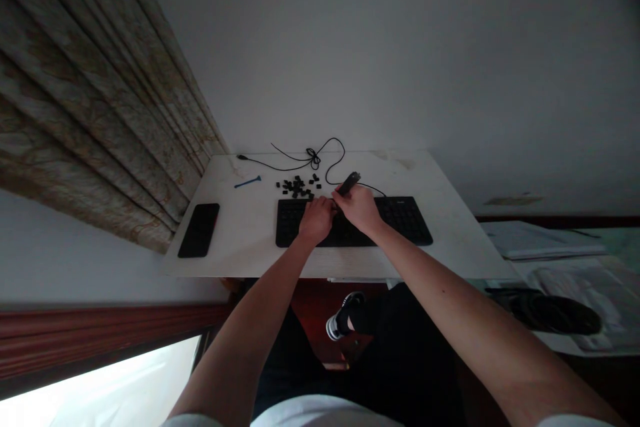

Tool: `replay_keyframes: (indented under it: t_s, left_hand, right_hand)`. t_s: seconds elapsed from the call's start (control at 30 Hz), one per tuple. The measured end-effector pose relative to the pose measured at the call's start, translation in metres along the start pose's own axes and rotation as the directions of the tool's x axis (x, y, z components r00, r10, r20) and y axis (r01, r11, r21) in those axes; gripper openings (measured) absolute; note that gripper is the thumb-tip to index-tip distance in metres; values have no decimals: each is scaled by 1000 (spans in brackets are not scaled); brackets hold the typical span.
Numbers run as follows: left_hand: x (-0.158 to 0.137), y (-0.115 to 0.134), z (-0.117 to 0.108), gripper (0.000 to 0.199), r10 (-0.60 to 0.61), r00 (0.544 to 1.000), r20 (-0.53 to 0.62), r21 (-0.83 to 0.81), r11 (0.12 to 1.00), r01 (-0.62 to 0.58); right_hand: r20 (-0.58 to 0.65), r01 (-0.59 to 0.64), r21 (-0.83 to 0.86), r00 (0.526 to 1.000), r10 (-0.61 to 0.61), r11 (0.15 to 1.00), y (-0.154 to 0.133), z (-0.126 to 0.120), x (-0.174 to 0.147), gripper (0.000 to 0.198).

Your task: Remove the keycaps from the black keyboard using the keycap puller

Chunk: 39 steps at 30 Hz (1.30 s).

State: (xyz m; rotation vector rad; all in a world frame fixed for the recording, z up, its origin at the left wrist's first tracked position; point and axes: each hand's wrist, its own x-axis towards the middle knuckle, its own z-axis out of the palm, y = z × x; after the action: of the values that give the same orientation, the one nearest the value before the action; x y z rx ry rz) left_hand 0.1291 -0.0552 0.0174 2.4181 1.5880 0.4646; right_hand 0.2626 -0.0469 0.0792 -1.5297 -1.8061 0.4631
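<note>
A black keyboard lies flat near the front of the white table. My right hand is closed around a thick black-handled tool, tilted with its handle end up and to the right. The tool's lower end points down at the keyboard between my hands, and its tip is too dark to make out. My left hand rests over the keyboard's left half, fingers bent and drawn together beside the tool's lower end. Whatever those fingers hold is hidden. Just behind the keyboard lie several loose black keycaps.
A black cable, tied in a bundle, runs along the table's back. On the left are a small blue tool and a dark phone. The white table meets the wall behind. A curtain hangs at left.
</note>
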Motion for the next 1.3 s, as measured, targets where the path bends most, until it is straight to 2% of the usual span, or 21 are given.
replay_keyframes:
  t_s: [0.13,0.2,0.27,0.33,0.43,0.53,0.63,0.7,0.87,1.07,1.17,1.3]
  left_hand:
    - [0,0,0,16,7,1000,-19,-55,998,-8]
    - [0,-1,1,14,-10,999,-44,-109,994,6]
    - [1,-4,2,13,-28,996,-89,-184,983,12]
    - [1,-7,4,13,-58,988,-143,-273,962,17]
    - [1,-10,7,16,-98,975,-197,-378,926,16]
    - [2,-10,7,17,-116,969,-218,-428,904,12]
    - [1,-10,5,18,-140,963,-228,-461,887,20]
    - [1,-9,4,20,-155,960,-234,-479,877,24]
    - [4,-9,-2,20,-210,958,-192,-521,850,82]
    - [28,-20,-18,17,-380,923,-55,-539,790,293]
    - [42,-27,-26,18,-382,923,-52,-454,832,318]
    - [55,-34,-32,18,-344,939,-12,-221,917,333]
  right_hand:
    - [18,51,-3,999,-51,999,-21,-17,26,15]
    - [26,22,53,999,-23,998,-19,-25,35,14]
    - [-13,-54,146,998,56,988,-3,-33,39,15]
    - [-90,-140,239,982,165,961,26,-43,36,20]
    - [-231,-251,343,911,341,905,81,-63,23,24]
    - [-355,-304,466,796,490,831,130,-83,1,24]
    - [-359,-319,595,716,599,738,163,-95,-22,26]
    - [-347,-326,634,691,634,701,177,-97,-36,30]
    - [-381,-357,588,670,638,726,192,-93,-50,33]
    - [-364,-398,521,697,618,755,194,-92,-51,35]
    - [-375,-409,482,703,604,775,194,-92,-52,35]
    - [-371,-419,457,712,597,784,197,-92,-53,38]
